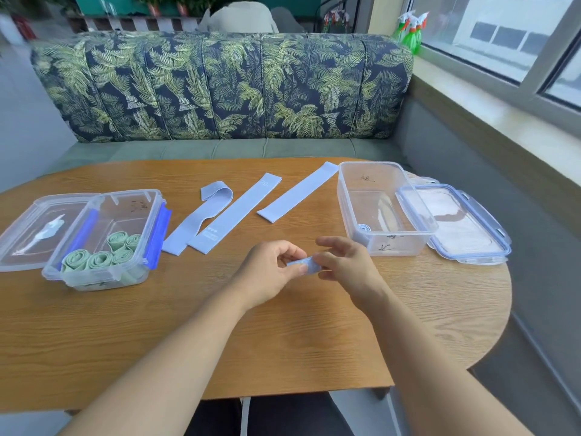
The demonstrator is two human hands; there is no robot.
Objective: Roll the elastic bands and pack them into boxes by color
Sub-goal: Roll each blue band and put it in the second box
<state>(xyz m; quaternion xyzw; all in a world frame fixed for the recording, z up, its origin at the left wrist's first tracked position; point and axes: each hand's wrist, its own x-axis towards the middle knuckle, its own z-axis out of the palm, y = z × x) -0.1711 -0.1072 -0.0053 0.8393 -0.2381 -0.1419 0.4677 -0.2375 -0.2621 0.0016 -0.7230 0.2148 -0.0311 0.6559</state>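
Observation:
Above the table's middle, my left hand (273,269) and my right hand (345,265) together pinch a small rolled light-blue band (306,266). Three flat light-blue bands lie behind them: a folded one (201,215), a straight one (239,212) and another (298,191) further right. The clear box on the left (103,237) holds several rolled green bands (100,259). In the clear box on the right (383,209), one rolled blue band (364,228) sits in the near left corner.
A clear lid (34,231) lies left of the green box, and a blue-rimmed lid (462,221) lies right of the other box. The wooden table (283,335) has a rounded right end. A leaf-print sofa (220,86) stands behind it.

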